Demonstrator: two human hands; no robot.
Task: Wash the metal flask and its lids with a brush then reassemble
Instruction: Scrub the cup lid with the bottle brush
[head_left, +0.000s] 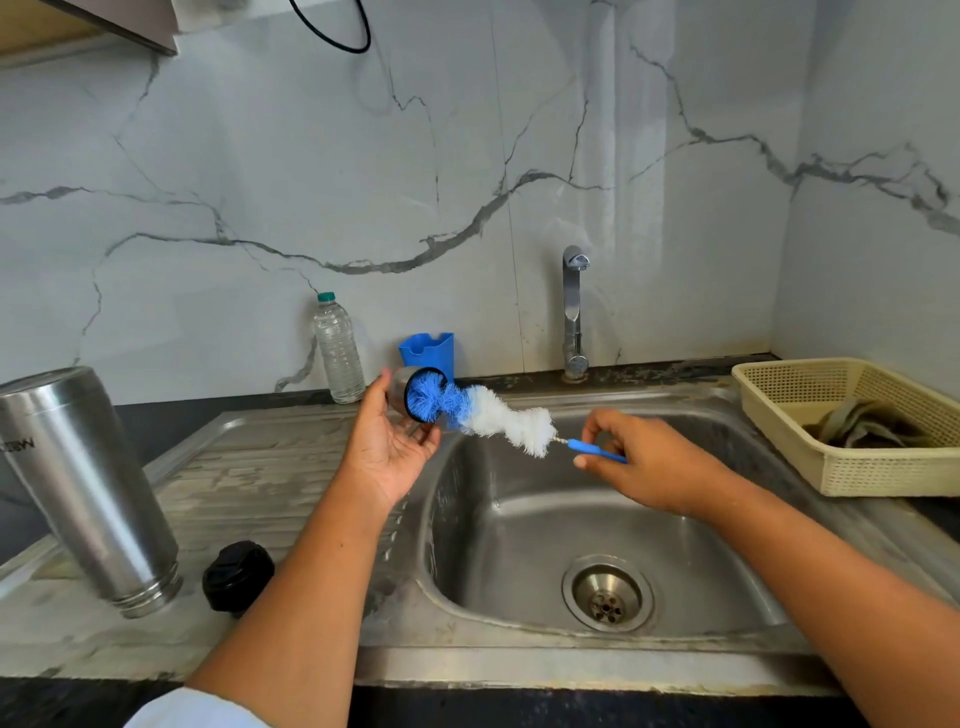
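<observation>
**Brush working inside the flask's cup lid over the sink**

A stainless steel sink (519, 660) is sitting in the dark desk (156, 421), with its drainboard on the left and its basin on the right. The metal flask (88, 488) is standing upside down on the drainboard at the far left, its threaded mouth resting on the steel. A cream plastic basket (883, 475) is sitting on the desk to the right of the basin, holding a crumpled cloth (867, 426).

The left hand (389, 447), palm up, is holding the metal cup lid (397, 389) above the basin's left edge, its fingers curling round the lid. The right hand (639, 462) is pinching the blue handle of the bottle brush (498, 418) between thumb and fingertips. The brush's blue bristles are sitting inside the cup lid, while the white bristles are staying outside it.

A chrome tap (574, 312) is rising behind the basin. A clear water bottle (338, 353) and a blue plastic holder (428, 349) are standing against the marble wall. The black inner lid (238, 574) is lying on the drainboard just beside the flask.
</observation>
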